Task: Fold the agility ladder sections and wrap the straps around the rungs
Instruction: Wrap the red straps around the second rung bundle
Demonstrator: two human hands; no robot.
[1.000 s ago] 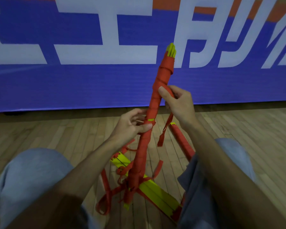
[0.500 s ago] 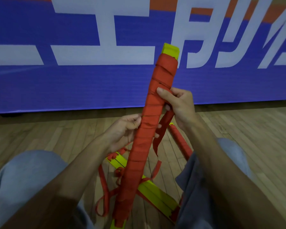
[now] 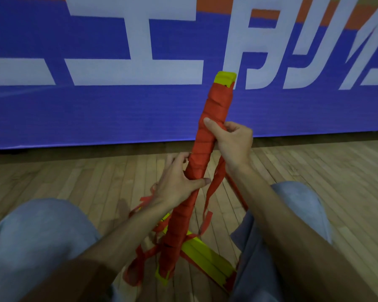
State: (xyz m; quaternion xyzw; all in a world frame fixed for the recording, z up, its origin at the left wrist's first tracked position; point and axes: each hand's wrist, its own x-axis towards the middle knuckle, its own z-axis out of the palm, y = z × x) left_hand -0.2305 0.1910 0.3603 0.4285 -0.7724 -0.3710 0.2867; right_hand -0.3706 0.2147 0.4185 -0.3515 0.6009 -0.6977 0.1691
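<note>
wooden floor (image 3: pixel 74 177) below, blue banner (image 3: pixel 96 116) with large white lettering behind. held upright above the floor, leaning slightly right, between the knees: wrapped bundle (image 3: pixel 218 105) of yellow rungs, bound almost end to end in red strap, yellow tips bare at top and bottom. left grip (image 3: pixel 175 182) curled round its middle, thumb across the front. right grip (image 3: pixel 234 142) curled round it higher up, thumb laid on the wrap. loose strap (image 3: pixel 216 184) hanging limp from under the right grip, down toward the floor. probably light and stiff along its length, with soft webbing prone to slipping loose. best held mid-length with a thumb pinning the last turn. lower down, unwrapped yellow rungs (image 3: pixel 205 260) and tangled red loops on the floor. second wrapped bundle (image 3: pixel 236 190) mostly hidden behind the right forearm. fingers behind the bundle out of sight. cannot tell where the loose strap is anchored.
</note>
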